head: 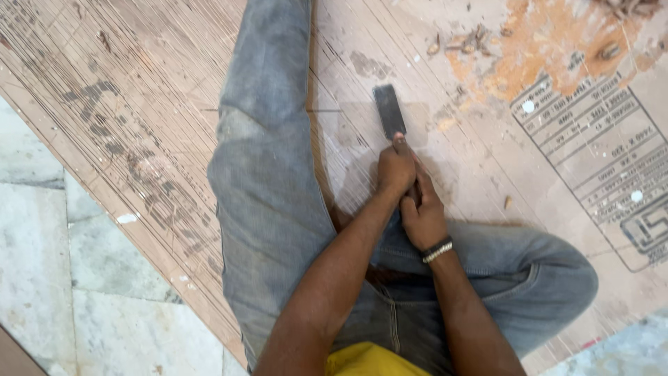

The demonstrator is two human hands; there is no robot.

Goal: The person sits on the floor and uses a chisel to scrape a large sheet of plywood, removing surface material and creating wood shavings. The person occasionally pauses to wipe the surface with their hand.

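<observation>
Plywood sheet [160, 104] bears black rectangular stamp [605, 160]; hands grip chisel [389, 110].

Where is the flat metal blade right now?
The blade lies flat on the wooden board, near the middle of the head view, sticking out past both hands, just right of the jeans leg.

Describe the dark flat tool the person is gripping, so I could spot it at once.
Start at the big scratched plywood sheet the person sits on, then find the left hand and right hand clasped together between the jeans-clad legs. The chisel blade sticks out beyond them: a dark, flat metal rectangle, unlike the pale wood chips nearby.
</observation>
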